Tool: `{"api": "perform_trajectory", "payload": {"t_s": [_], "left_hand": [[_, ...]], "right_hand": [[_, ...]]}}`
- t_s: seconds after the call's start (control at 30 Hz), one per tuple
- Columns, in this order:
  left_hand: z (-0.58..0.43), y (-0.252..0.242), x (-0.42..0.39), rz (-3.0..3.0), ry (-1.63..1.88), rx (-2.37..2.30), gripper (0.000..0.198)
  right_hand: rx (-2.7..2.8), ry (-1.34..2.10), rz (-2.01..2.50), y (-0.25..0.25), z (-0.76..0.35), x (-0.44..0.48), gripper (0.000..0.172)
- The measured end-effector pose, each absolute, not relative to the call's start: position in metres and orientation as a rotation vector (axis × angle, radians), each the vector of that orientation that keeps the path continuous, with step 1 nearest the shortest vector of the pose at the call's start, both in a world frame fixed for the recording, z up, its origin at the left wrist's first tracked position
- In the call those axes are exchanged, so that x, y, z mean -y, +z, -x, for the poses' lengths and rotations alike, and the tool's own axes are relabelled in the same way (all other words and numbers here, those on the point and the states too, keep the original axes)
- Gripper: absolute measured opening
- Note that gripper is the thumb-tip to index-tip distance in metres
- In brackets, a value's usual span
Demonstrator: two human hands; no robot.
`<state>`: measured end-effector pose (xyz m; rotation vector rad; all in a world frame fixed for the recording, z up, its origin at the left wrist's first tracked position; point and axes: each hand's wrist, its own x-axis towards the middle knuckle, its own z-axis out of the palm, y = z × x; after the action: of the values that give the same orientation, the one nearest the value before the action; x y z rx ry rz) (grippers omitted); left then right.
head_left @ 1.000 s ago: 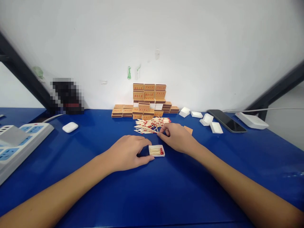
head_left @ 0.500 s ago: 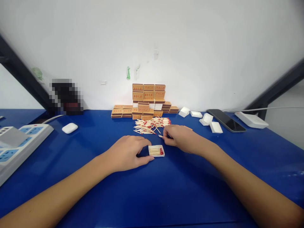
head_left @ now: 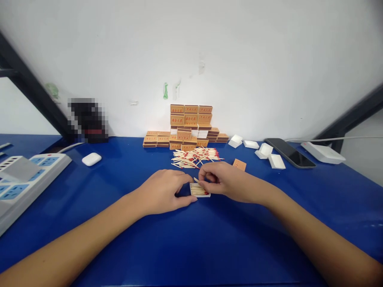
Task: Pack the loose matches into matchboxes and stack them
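Observation:
A small white matchbox tray (head_left: pixel 200 191) with several red-tipped matches in it lies on the blue table (head_left: pixel 191 239). My left hand (head_left: pixel 161 191) rests beside it, fingers curled, thumb and fingertips against the tray's left end. My right hand (head_left: pixel 223 181) hovers over the tray's right side and pinches a match (head_left: pixel 196 180) just above it. Behind them lies a loose pile of matches (head_left: pixel 193 156). An orange matchbox sleeve (head_left: pixel 239 164) lies right of the pile.
Stacked orange matchboxes (head_left: pixel 188 127) stand against the white wall. Empty white trays (head_left: pixel 269 155), a dark phone (head_left: pixel 289 152) and a white adapter (head_left: pixel 323 153) lie at the right. A power strip (head_left: pixel 20 179) and white earbud case (head_left: pixel 91 159) are at the left.
My right hand has come back from the match pile to the tray, carrying a match. The left hand has stayed at the tray. The view shifted slightly.

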<state>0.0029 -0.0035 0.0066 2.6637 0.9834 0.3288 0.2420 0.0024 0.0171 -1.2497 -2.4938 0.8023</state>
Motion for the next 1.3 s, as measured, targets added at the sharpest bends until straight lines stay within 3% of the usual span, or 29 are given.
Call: {"api": "perform_trajectory", "payload": {"t_s": [0.27,0.7,1.3], "left_hand": [[-0.003,0.006,0.002,-2.657,0.314,-0.988,0.026],[-0.003,0.008,0.005,-2.654,0.325,-0.99,0.029],[-0.003,0.009,0.005,-2.647,0.331,-0.99,0.029]], "right_hand": [[2.629,0.617,1.273,0.026,-0.24,0.008,0.006],[2.293,0.303,1.559,0.018,-0.245,-0.01,0.018],[2.154,0.386,1.703,0.007,-0.249,-0.027,0.015]]}}
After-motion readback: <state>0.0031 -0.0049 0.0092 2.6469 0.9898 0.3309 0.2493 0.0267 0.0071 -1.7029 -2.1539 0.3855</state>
